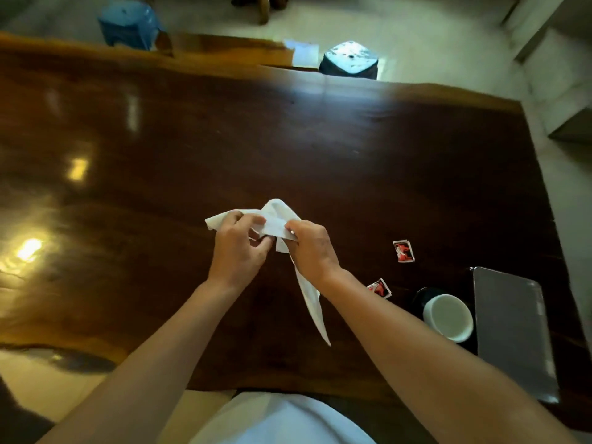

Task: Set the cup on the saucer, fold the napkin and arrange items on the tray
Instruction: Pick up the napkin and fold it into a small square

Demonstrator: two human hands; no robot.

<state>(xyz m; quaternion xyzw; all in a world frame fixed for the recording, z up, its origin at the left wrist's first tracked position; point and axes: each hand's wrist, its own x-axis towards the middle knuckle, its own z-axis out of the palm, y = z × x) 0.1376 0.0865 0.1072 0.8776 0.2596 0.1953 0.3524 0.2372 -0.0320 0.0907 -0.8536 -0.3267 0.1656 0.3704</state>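
Nearest the camera, a white garment (282, 421) filled the bottom edge, w/ both bare forearms reaching out over the dark wood counter (224, 139). To the right, close to the near edge, a grey tray (512, 331) lay flat w/ nothing on it. Just left of the tray sat the white cup (448, 316), open side up, resting on a dark saucer (419, 296), only part of which showed behind the cup. Two small red-and-white packets lay on the counter left of and beyond the cup: one (380, 288) just beside the right forearm, the other (403, 251) a bit farther out.

Mid-counter, both hands held the white napkin (275, 222) up off the wood. Left hand (238, 248) had its fingers (253, 221) closed on the upper left part of the cloth, thumb and forefinger pinching, other fingers curled below. Right hand (312, 246) pinched the cloth's right side w/ fingers narrow; a small glint showed at the pinch, couldn't tell what. A peak of cloth stood above the hands, and a long tail hung down under the right wrist toward the person, its tip tapering to a point.

Far side: a blue stool (129, 24) at left and a dark stool (349, 60) near centre stood on the pale floor (416, 36) past the counter edge.
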